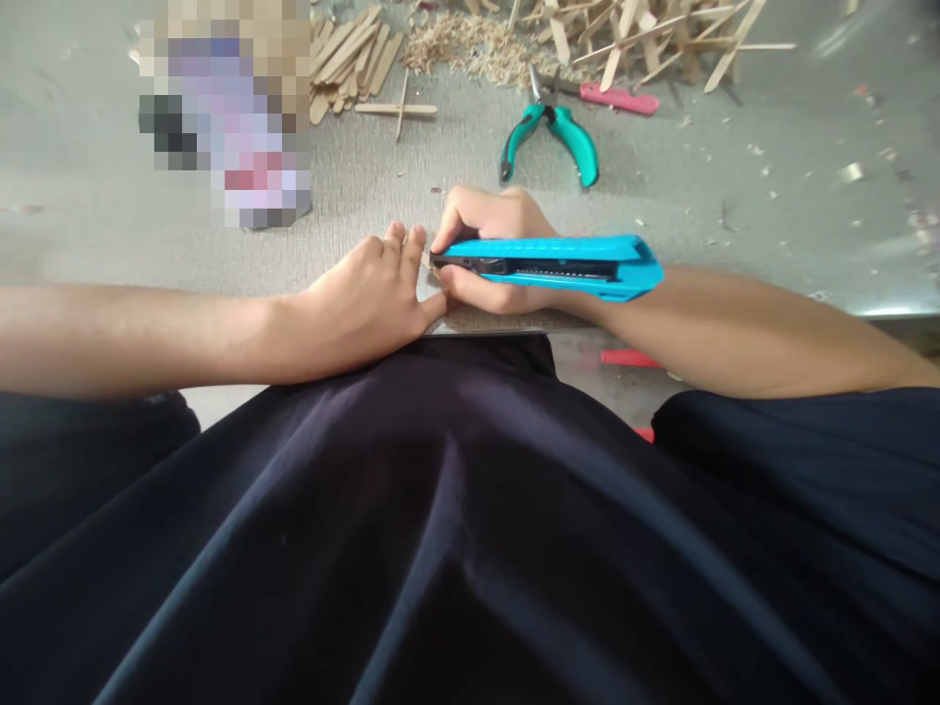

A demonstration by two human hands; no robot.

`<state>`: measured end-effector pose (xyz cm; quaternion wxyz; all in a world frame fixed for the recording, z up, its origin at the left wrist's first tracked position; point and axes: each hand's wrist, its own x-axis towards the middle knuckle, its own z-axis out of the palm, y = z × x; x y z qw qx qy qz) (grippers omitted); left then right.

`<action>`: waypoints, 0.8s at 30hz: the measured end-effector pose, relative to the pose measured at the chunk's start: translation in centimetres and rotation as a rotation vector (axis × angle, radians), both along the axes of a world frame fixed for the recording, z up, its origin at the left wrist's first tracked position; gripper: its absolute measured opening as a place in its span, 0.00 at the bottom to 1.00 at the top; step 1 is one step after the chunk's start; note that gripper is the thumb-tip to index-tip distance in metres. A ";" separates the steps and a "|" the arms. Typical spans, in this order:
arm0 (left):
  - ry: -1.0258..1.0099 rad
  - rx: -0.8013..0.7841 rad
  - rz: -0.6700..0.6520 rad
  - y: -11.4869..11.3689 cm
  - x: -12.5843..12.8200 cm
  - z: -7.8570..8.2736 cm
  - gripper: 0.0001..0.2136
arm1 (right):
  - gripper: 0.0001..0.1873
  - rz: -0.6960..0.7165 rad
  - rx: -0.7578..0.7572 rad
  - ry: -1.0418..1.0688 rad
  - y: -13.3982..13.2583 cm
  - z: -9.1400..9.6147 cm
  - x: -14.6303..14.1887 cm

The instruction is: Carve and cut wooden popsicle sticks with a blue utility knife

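My right hand [485, 245] is wrapped round a bright blue utility knife [558, 264], whose tip points left toward my other hand. My left hand [367, 299] lies palm down on the grey table [734, 196] near its front edge, fingers stretched out and pressed together right at the knife's tip. Whatever lies beneath those fingertips is hidden. Both forearms reach in from the sides over my dark shirt.
Teal-handled pliers [558, 137] lie behind my hands, with a pink-handled tool [617, 98] beyond. Flat wooden sticks [356, 59], a heap of shavings [470, 44] and glued stick pieces [661, 39] line the far edge. A blurred-out object [227, 108] sits at left. A red item [628, 358] lies below the table edge.
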<state>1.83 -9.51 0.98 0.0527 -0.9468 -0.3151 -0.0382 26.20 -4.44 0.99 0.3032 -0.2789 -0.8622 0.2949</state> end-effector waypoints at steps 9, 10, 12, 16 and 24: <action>0.036 0.006 -0.031 -0.3 -0.3 0.6 0.26 | 0.15 0.097 0.052 0.066 0.8 0.1 1.1; 0.048 0.019 -0.038 -0.5 -0.3 0.6 0.27 | 0.13 0.111 0.059 0.071 0.8 0.2 1.1; 0.080 0.070 -0.061 -0.7 -0.2 0.5 0.27 | 0.09 0.152 0.088 0.073 0.8 0.4 1.2; 0.133 0.220 -0.081 -1.3 0.0 -0.1 0.20 | 0.08 0.184 0.097 0.061 0.2 0.5 1.6; -0.029 0.081 -0.067 -1.7 0.2 -0.6 0.26 | 0.11 -0.022 -0.076 -0.006 -3.0 0.8 3.1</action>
